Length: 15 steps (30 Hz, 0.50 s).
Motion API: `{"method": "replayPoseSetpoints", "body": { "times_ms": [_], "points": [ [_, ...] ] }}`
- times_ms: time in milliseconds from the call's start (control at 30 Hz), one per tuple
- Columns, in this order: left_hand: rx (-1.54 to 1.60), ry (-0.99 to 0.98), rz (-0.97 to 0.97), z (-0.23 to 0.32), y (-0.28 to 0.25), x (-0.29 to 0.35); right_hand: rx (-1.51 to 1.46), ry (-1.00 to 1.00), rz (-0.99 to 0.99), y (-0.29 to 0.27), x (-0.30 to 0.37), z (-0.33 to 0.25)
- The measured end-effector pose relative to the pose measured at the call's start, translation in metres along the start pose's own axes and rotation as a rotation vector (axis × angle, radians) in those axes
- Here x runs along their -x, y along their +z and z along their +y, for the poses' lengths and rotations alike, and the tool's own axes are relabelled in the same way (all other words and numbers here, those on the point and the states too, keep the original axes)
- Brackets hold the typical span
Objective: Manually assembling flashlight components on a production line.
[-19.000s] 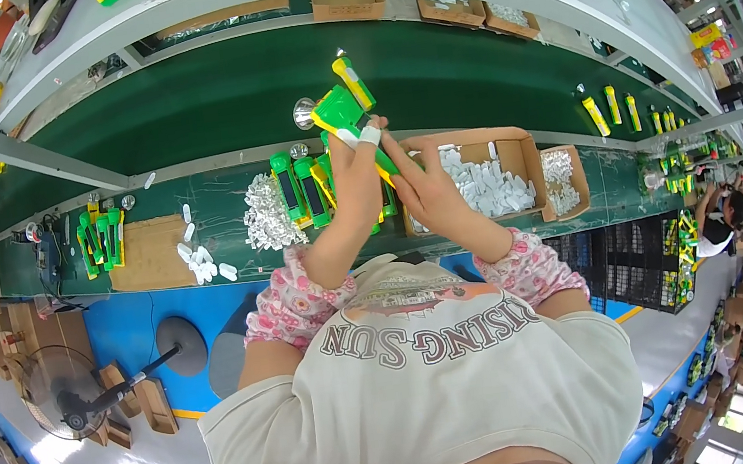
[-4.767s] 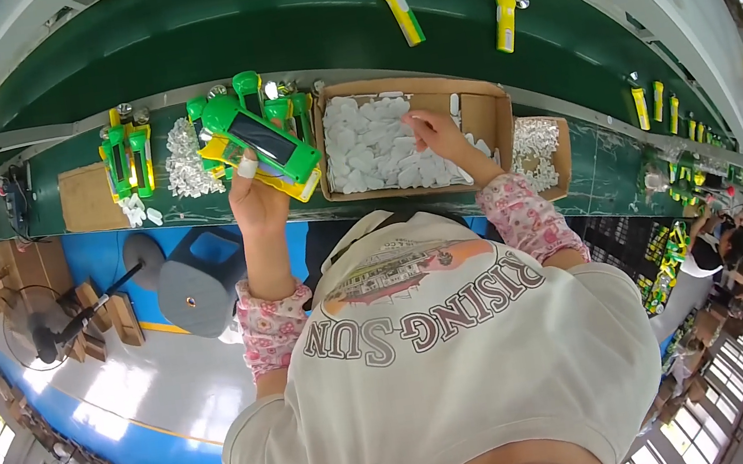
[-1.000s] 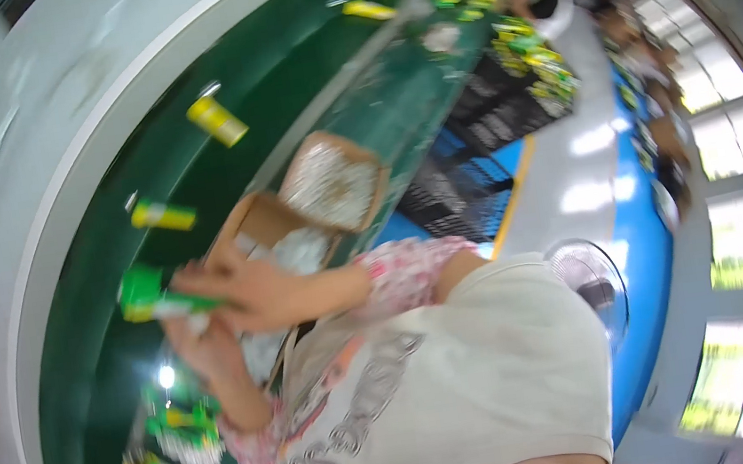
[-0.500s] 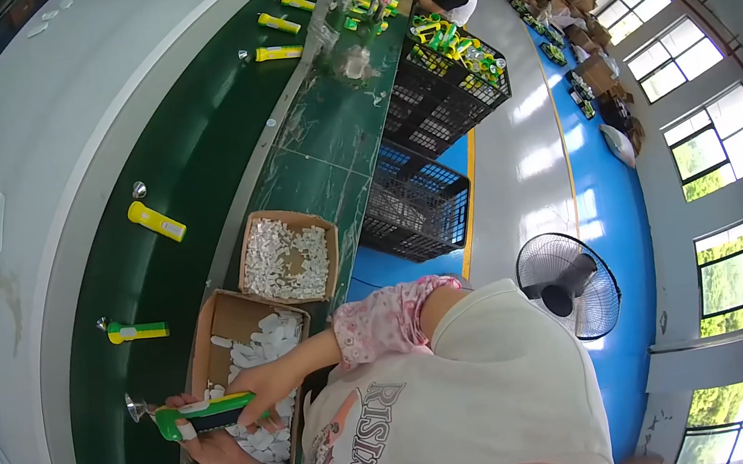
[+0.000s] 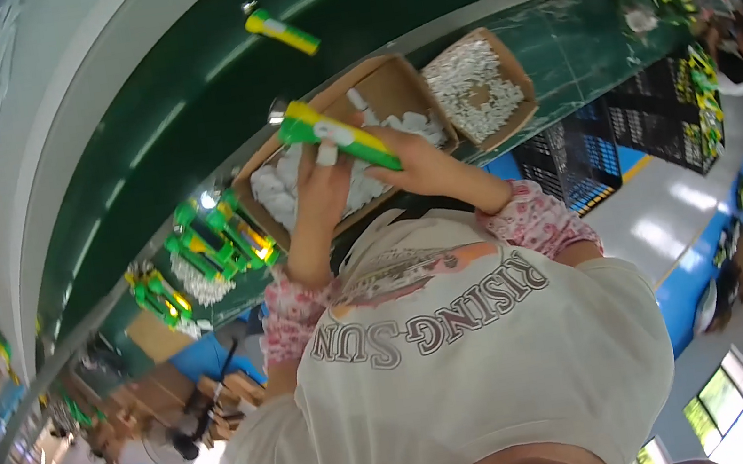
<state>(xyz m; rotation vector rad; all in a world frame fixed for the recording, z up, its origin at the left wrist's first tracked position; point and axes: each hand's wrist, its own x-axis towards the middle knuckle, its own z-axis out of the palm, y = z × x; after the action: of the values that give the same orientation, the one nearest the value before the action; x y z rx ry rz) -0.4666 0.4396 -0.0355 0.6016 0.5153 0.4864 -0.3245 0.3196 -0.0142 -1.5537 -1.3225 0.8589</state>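
View's swung round since half a second ago, carrying the green-yellow flashlight [image 5: 341,137] up-frame; I've got left hand [image 5: 320,187] and right hand [image 5: 421,163] curled closed around it, above a large carton [image 5: 390,79] of white plastic pieces [image 5: 272,189], beside a smaller carton [image 5: 514,69] of tiny whitish bits [image 5: 453,70], green desk [image 5: 559,27], blue-grey floor [image 5: 641,223].

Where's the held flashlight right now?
Head view, above centre: the flashlight is held between the left hand and the right hand, seen over the larger cardboard box of white pieces.
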Motion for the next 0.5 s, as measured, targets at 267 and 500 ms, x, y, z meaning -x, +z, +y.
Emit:
{"method": "replayPoseSetpoints", "body": {
  "times_ms": [267, 500],
  "points": [
    [-0.194, -0.038, 0.079, -0.020, 0.014, 0.011, 0.039, 0.030, -0.114, 0.001, 0.018, 0.011],
    [0.020, 0.188, 0.363, 0.012, -0.059, 0.020, 0.266, 0.338, 0.337, -0.075, 0.050, 0.150]
  ]
}}
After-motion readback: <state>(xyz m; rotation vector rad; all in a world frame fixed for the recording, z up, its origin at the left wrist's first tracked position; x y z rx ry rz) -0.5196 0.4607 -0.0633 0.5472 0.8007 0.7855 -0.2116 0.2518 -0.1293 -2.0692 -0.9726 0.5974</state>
